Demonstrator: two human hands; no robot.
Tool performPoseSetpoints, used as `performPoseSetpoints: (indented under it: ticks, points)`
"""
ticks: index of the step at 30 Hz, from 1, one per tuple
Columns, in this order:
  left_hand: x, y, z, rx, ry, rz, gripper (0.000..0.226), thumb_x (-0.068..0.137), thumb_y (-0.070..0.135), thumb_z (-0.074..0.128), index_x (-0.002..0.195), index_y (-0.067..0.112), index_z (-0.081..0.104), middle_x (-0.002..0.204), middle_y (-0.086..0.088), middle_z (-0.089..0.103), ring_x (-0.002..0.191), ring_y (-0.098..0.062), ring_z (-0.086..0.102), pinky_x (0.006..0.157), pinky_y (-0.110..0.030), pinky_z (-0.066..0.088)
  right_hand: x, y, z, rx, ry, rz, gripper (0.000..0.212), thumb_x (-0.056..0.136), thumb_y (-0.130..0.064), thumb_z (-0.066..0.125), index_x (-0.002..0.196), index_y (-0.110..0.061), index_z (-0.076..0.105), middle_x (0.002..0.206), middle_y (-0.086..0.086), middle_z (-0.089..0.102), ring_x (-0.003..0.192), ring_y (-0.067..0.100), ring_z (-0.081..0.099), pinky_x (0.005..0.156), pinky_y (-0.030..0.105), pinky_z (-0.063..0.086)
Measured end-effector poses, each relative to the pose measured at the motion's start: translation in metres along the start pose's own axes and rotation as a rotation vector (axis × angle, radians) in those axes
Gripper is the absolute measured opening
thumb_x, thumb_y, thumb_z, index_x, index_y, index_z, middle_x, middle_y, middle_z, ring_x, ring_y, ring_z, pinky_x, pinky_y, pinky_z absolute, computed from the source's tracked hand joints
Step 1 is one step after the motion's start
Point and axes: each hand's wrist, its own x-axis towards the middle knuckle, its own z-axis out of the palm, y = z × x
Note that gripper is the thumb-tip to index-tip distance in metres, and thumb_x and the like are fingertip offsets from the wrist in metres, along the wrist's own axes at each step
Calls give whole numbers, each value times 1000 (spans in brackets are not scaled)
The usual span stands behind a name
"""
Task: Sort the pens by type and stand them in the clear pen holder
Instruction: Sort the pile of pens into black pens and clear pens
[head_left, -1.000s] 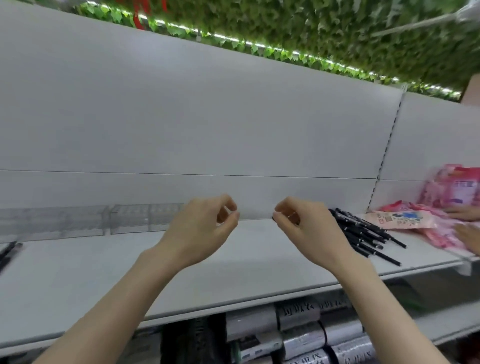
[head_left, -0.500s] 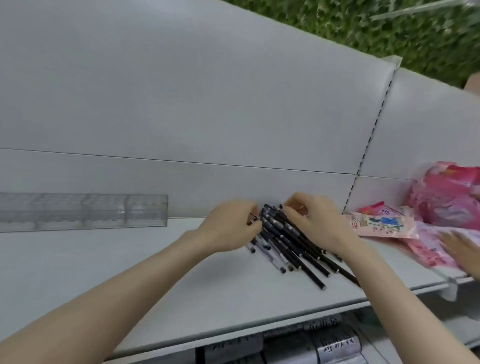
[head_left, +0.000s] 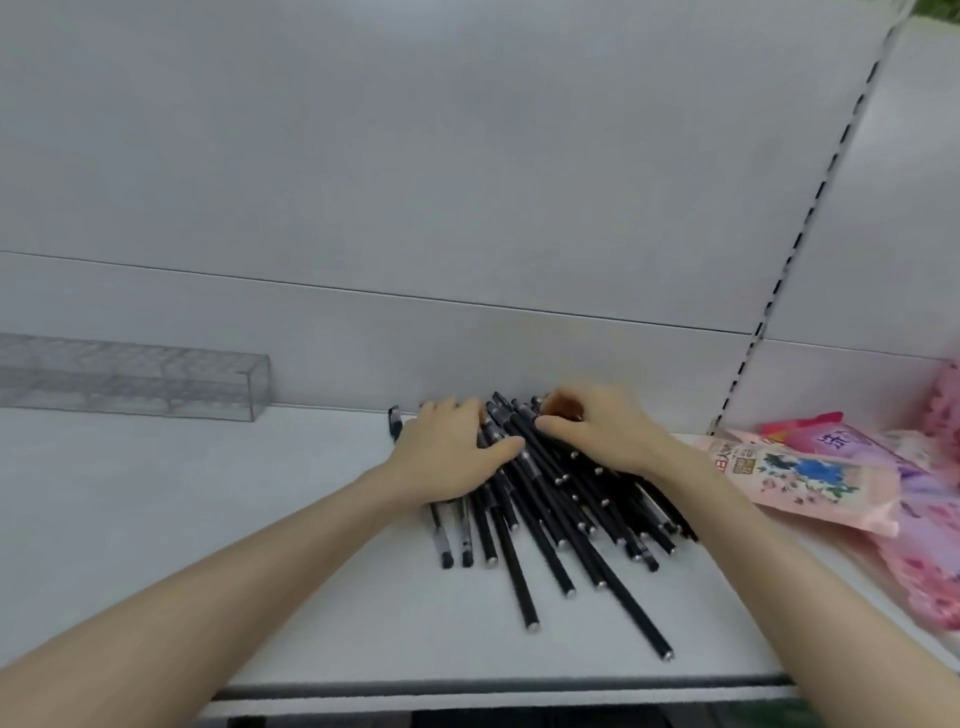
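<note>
1. Black pens heaped on shelf, well apart from clear pen holder.
2. Hands: left hand rests flat on heap; right hand pinches far ends.
3. Likely light, stiff, slick (may roll): grip mid-barrel.

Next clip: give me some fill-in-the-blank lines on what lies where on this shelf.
The left hand and right hand touch a pile of pens, all ____ in colour.
The clear pen holder stands to the pile's ____.
It holds ____ pens so far.
The pink packets lie to the pile's ____.
Missing: black; left; no; right.
</note>
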Motion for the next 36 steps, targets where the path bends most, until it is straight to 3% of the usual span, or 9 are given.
performPoseSetpoints:
  ticks: [4,9,14,17,22,26,28,32,36]
  points:
    - [7,12,18,81,40,-118,67,83,71,40,121,16,49,126,-8,49,121,-26,40,101,-40,36,13,24,3,21,-52,-124,23,91,-25,61,104,-7,68,92,3,59,88,16,54,70,20,32]
    - [24,21,19,75,66,-232,61,88,66,36,122,17,52,130,-7,51,127,-29,39,99,-39,30,29,33,6,82,-91,-192,28,91,-28,61,98,-2,70,94,12,67,86,23,60,80,33,45]
    - [47,30,20,-29,77,-350,39,90,61,39,87,25,55,115,-7,64,117,-32,50,89,-36,36,27,43,16,218,-38,-172,23,90,-32,60,97,-13,71,92,1,56,97,19,57,86,32,42]
    - [54,30,20,-27,50,-389,47,88,63,42,62,23,44,95,-9,67,105,-32,57,85,-36,40,24,51,20,238,-13,-185,22,89,-36,61,97,-17,71,97,2,54,99,19,54,91,34,40]
    - [66,30,23,-156,-14,-377,57,64,82,47,68,26,57,63,6,54,94,-28,63,91,-44,46,24,51,23,248,8,-190,26,86,-39,63,100,-18,69,102,4,56,103,23,52,93,39,40]
    - [68,33,22,-348,17,-329,29,84,43,64,63,24,60,53,13,54,55,1,53,55,-12,40,22,51,24,242,0,-202,33,86,-44,63,105,-18,67,104,3,55,106,24,51,95,41,39]
    - [68,33,20,-408,26,-297,35,86,27,66,54,23,53,45,13,48,43,2,43,46,-14,33,22,51,25,254,2,-212,35,84,-45,65,106,-18,67,105,2,55,107,23,51,95,41,40]
    - [69,30,21,-509,46,-313,23,83,32,68,78,10,64,71,-5,52,64,-14,47,59,-28,35,19,48,23,272,33,-220,40,81,-44,69,112,-18,68,104,-2,61,106,21,53,95,38,39]
    - [70,25,21,-630,35,-304,43,82,39,69,94,-2,66,80,-12,65,70,-20,57,65,-34,47,18,44,21,364,34,-207,43,77,-35,76,114,-15,67,106,-3,67,93,7,56,80,16,40]
